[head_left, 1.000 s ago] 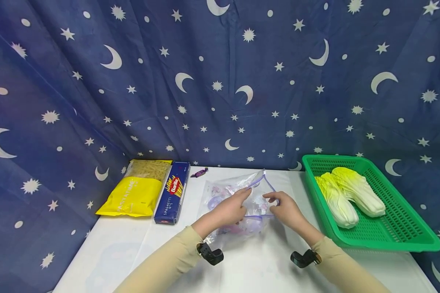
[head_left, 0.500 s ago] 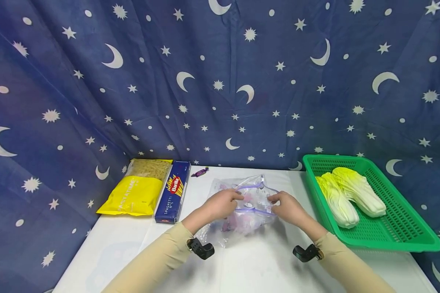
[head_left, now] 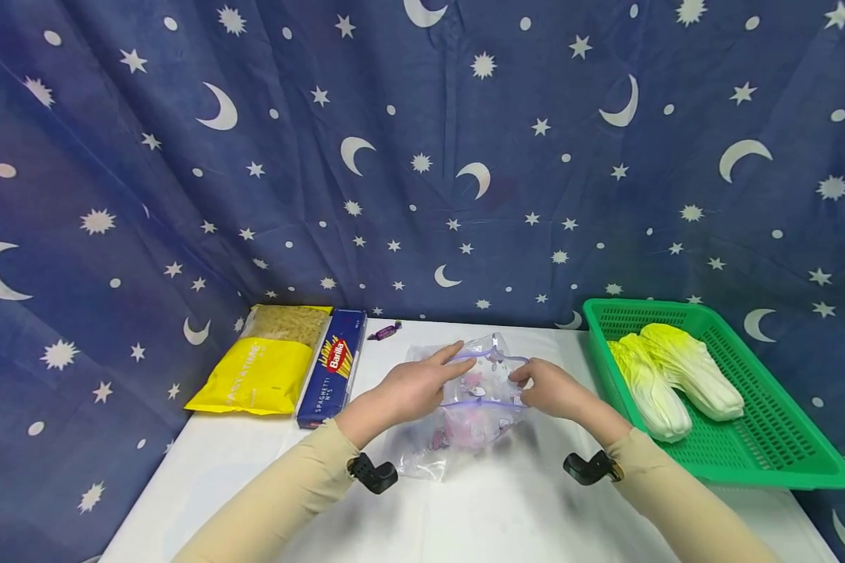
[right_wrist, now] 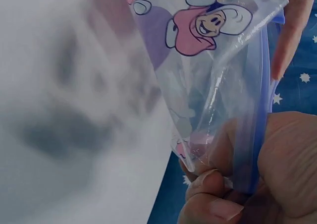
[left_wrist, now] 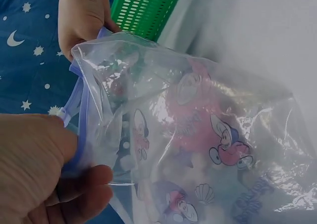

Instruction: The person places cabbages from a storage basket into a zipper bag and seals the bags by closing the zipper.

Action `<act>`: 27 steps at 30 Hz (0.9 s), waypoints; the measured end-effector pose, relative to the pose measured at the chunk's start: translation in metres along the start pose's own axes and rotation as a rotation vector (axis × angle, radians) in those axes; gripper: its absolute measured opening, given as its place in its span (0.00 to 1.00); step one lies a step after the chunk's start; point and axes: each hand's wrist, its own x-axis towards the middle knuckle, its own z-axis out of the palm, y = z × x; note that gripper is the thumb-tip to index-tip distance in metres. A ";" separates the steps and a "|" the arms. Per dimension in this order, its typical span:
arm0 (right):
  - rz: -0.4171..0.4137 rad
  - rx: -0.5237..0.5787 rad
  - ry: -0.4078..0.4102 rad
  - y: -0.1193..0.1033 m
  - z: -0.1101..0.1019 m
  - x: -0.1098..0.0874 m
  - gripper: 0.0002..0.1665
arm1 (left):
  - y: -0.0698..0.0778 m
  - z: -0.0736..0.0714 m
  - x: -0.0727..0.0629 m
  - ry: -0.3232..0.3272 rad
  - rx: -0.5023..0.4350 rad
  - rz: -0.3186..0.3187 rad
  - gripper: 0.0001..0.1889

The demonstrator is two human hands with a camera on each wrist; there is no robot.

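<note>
A clear plastic zip bag (head_left: 475, 426) with pink cartoon prints and a purple zip lies at the middle of the table, its mouth parted between two purple strips. My left hand (head_left: 415, 387) holds the left side of the mouth, index finger stretched over the opening; in the left wrist view the purple zip (left_wrist: 83, 120) runs between its thumb side and curled fingers. At the other end my right hand (head_left: 551, 389) pinches the rim, and the right wrist view shows its thumb and fingertips (right_wrist: 210, 183) folded round the bag's corner.
To the left lie a yellow pasta bag (head_left: 257, 375) and a blue spaghetti box (head_left: 332, 367). A purple wrapped candy (head_left: 385, 331) sits at the back. On the right, a green basket (head_left: 782, 461) holds two napa cabbages (head_left: 690, 371). A patterned blue curtain (head_left: 422, 156) hangs behind.
The left hand has moved left along the bag's mouth, first drawing back, then stretching its index finger over the opening. The right hand stays at the right edge. The mouth has been pulled wider.
</note>
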 end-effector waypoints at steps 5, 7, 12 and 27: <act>0.012 -0.005 -0.023 -0.001 -0.003 0.003 0.25 | -0.006 -0.005 0.002 -0.017 -0.224 -0.083 0.35; -0.021 -0.009 -0.015 -0.002 -0.002 0.003 0.29 | -0.010 -0.006 0.004 -0.013 -0.372 -0.147 0.36; -0.127 -0.010 0.064 -0.005 0.003 -0.001 0.35 | -0.018 -0.004 0.009 -0.004 -0.561 -0.243 0.40; -0.055 0.111 0.184 -0.014 0.007 0.002 0.42 | -0.022 -0.002 0.005 -0.046 -0.620 -0.217 0.48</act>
